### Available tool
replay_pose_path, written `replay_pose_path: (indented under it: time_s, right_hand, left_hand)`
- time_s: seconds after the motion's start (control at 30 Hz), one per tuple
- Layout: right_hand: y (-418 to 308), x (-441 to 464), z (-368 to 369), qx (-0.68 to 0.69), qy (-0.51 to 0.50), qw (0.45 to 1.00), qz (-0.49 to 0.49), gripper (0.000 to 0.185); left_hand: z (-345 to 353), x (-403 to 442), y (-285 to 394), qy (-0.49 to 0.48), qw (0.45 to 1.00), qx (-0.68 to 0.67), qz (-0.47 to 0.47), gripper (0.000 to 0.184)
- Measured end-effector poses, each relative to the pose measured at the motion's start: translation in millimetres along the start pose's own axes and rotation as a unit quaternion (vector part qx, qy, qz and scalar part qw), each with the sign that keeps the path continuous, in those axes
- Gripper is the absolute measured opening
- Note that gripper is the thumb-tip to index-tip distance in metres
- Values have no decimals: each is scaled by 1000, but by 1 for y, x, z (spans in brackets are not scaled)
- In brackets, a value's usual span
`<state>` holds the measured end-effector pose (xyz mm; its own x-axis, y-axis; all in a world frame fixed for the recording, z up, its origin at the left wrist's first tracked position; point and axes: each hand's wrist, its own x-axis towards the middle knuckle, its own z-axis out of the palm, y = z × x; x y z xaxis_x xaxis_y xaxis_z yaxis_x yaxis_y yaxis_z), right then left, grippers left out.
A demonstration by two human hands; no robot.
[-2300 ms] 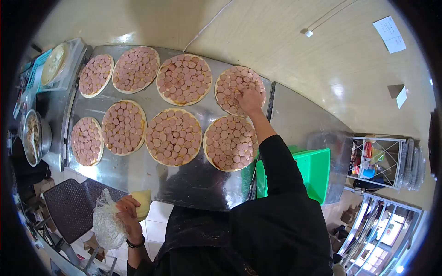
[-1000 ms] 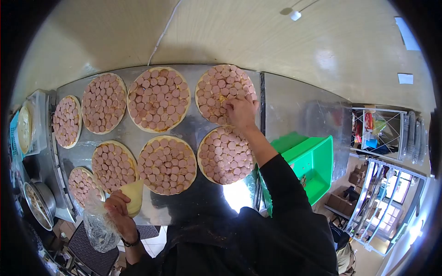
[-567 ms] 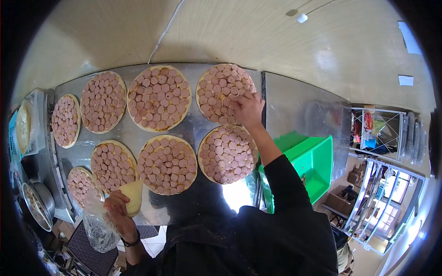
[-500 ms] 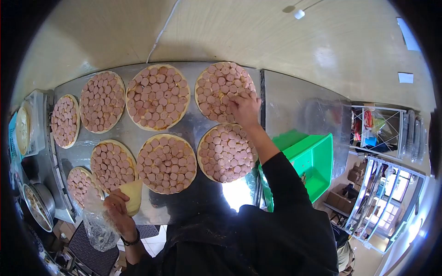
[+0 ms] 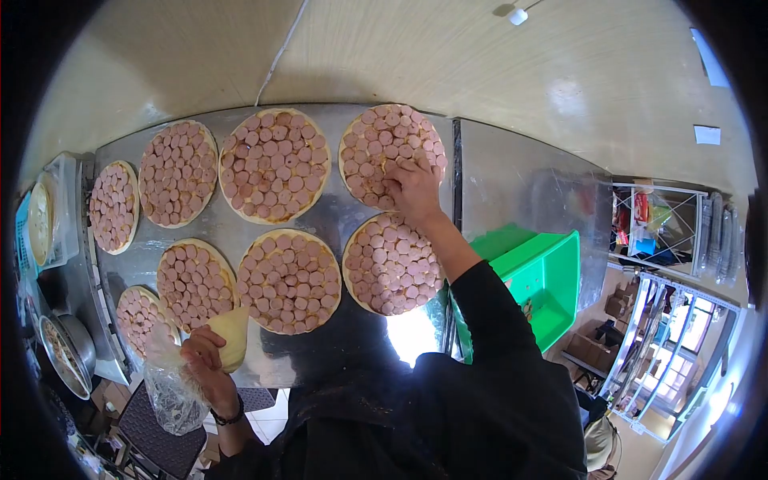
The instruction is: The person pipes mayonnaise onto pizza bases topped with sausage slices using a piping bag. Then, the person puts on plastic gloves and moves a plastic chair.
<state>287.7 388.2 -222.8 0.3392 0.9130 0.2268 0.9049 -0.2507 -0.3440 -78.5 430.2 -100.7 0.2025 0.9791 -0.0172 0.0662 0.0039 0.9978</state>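
In the head view my left hand is closed around a clear plastic piping bag filled with a pale yellow paste; its crumpled end hangs below. Over the far right pizza, my right hand has its fingers bent down onto the sausage slices. Whatever lies between those fingertips is hidden. Just nearer to me is another sausage-covered pizza. Several more lie to the left, among them a pizza in the near row and one in the far row.
The pizzas lie on a metal table. A green plastic crate stands to the right, beside my forearm. At the left are a metal bowl and a clear plastic container. A wall rises behind the table.
My right hand has shifted slightly left and toward me over the far right pizza. My left hand keeps hold of the piping bag in nearly the same place.
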Motion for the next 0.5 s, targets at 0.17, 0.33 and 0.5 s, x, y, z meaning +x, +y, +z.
replay_pose_path:
  time_s: [0.17,0.33,0.5]
  right_hand:
    - [21,0,-2,81,4,989,123,8]
    - [15,4,-2,-28,-7,997,75,7]
    - [32,2,-8,-11,46,990,136,8]
  left_hand:
    - [-4,-1,-1,-8,1000,-1,9,36]
    - [-3,0,-4,5,1000,12,-13,36]
    - [-3,3,0,-12,999,32,16,38]
